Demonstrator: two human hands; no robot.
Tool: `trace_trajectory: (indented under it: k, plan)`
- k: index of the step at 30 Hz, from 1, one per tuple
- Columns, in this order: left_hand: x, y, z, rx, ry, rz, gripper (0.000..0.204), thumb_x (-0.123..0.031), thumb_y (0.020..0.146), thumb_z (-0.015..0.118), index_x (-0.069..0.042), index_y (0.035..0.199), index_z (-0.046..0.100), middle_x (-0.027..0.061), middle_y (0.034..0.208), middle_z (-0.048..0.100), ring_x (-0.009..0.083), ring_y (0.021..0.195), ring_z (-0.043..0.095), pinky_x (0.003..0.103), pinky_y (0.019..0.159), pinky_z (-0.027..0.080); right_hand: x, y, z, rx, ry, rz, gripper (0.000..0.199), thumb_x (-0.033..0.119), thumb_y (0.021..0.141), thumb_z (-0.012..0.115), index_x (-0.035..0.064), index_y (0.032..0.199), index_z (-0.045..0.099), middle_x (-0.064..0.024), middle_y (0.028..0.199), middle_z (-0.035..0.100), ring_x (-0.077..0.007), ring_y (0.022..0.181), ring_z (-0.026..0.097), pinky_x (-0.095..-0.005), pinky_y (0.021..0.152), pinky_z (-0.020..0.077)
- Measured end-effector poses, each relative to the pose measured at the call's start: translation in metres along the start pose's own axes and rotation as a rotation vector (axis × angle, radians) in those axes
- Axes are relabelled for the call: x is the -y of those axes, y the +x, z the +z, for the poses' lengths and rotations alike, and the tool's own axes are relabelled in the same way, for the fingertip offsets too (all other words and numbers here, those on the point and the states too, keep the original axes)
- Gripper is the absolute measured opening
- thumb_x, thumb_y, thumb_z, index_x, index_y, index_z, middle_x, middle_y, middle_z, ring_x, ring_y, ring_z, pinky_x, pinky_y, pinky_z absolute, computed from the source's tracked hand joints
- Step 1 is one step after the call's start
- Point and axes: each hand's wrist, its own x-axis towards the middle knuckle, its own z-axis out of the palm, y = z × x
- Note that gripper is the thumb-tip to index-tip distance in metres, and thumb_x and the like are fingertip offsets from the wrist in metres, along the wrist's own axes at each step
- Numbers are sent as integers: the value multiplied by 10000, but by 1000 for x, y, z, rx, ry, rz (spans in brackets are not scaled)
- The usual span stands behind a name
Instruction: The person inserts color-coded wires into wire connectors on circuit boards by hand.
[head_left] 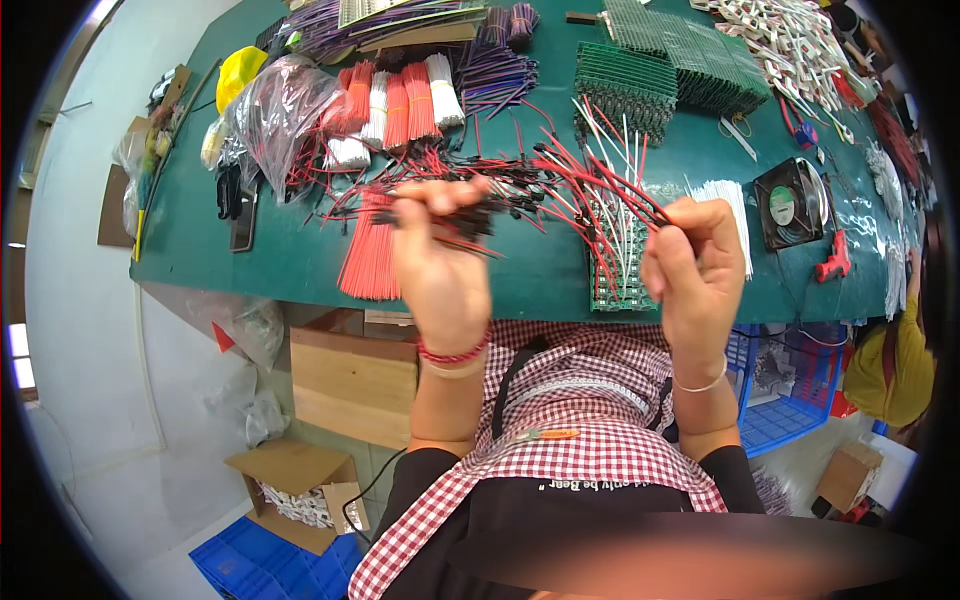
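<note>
My right hand point(700, 265) is closed in a pinch on several thin red and black wires point(625, 190), which stretch up and left over the table. My left hand point(440, 250), smeared by motion, has its fingers curled round a bunch of dark and red wires point(470, 218). Under the right hand's wires lies a green circuit board panel point(622, 285), with white and red wires standing up from it. Beside my left hand rests a bundle of red wires point(368, 265). A tangle of black-tipped red wires point(515, 185) spreads behind both hands.
On the green table point(290, 275) sit tied red and white wire bundles point(405, 105), a clear plastic bag point(280, 115) and stacked green boards point(625, 85). To the right are white wires point(730, 205), a small fan point(790, 203) and a red glue gun point(833, 260). Another person point(890, 370) is at far right.
</note>
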Motion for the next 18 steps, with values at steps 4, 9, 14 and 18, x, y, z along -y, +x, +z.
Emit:
trace_trajectory:
  k: [4, 9, 14, 18]
  plan:
    - [33, -28, 44, -100, -28, -272, 292, -289, 1052, 374, -49, 1164, 497, 136, 1177, 619, 275, 1156, 563, 430, 1028, 428, -21, 11, 35, 53, -484, -260, 105, -26, 874, 616, 8, 962, 570, -89, 838, 564, -190, 697, 597, -293, 581, 470]
    - [35, -34, 44, -72, -73, -207, 296, -283, 1053, 377, -53, 1226, 446, 94, 1095, 588, 244, 1122, 551, 399, 1041, 404, -24, 10, 42, 136, -726, -252, 106, -19, 821, 651, -3, 903, 586, -149, 855, 563, -316, 712, 597, -380, 621, 489]
    - [33, -25, 40, -1, 144, -133, 225, -248, 1053, 396, -39, 1065, 481, 7, 791, 436, 156, 836, 498, 316, 871, 437, -8, 9, 42, 23, -995, -480, 203, 104, 766, 728, 26, 920, 621, -56, 834, 560, -288, 731, 534, -414, 729, 448]
    - [25, -33, 41, 91, 652, -209, 188, -196, 1016, 486, -8, 1009, 498, 18, 746, 478, 115, 710, 484, 271, 636, 433, 17, 9, 38, 174, -931, -573, 283, 224, 745, 770, 46, 894, 608, -69, 789, 561, -281, 714, 549, -396, 683, 438]
